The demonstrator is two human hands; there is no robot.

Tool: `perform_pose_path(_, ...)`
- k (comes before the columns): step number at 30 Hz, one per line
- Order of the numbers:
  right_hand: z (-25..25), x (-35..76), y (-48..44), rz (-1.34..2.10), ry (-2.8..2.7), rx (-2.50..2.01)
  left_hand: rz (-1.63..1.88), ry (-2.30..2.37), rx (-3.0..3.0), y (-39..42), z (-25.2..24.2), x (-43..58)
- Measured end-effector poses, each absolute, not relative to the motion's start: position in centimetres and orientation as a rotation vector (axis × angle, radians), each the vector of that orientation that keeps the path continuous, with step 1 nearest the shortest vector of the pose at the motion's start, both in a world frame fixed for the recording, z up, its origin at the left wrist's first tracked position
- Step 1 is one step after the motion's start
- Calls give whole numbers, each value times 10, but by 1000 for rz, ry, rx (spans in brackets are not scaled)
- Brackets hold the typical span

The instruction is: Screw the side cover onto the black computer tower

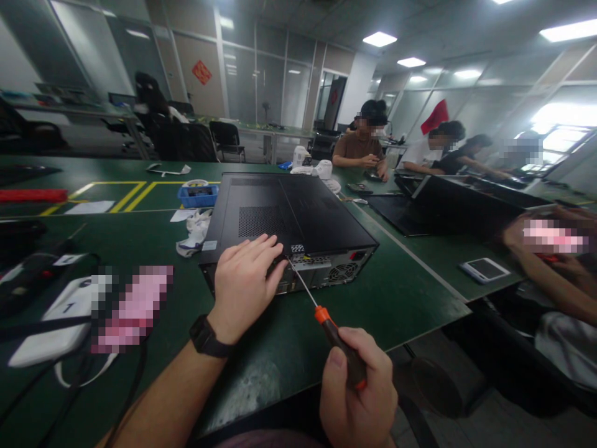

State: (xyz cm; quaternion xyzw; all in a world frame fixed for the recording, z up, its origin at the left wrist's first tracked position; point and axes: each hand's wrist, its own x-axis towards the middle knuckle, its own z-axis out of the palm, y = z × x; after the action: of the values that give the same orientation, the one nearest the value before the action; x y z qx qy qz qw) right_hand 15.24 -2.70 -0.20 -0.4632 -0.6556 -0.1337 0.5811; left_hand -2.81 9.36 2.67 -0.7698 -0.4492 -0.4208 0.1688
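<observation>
A black desktop computer case (321,218) lies flat on the green table, its rear panel with the fan grille turned toward me. My left hand (247,267), with a black watch on the wrist, rests on the case's top near the rear edge. Its fingers are stretched out and the thumb is close to the screwdriver's tip. My right hand (361,389) is closed around the handle of a screwdriver (342,348) with a black and orange grip. The thin shaft points up and left to the top edge of the rear panel; the screw there is too small to make out.
Beside the case stand a blue tray (198,196) and white gloves (193,233). A white device (60,317), cables and a blurred pink item (135,308) lie at left. At right are a phone-like device (485,270), another black case (461,205) and a co-worker's arms (550,261).
</observation>
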Motion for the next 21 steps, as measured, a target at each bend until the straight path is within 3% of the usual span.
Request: perform_pose_path(21, 0, 155, -28, -271, -1558, -1079, -1193, -1275, -2183, 94, 27, -28)
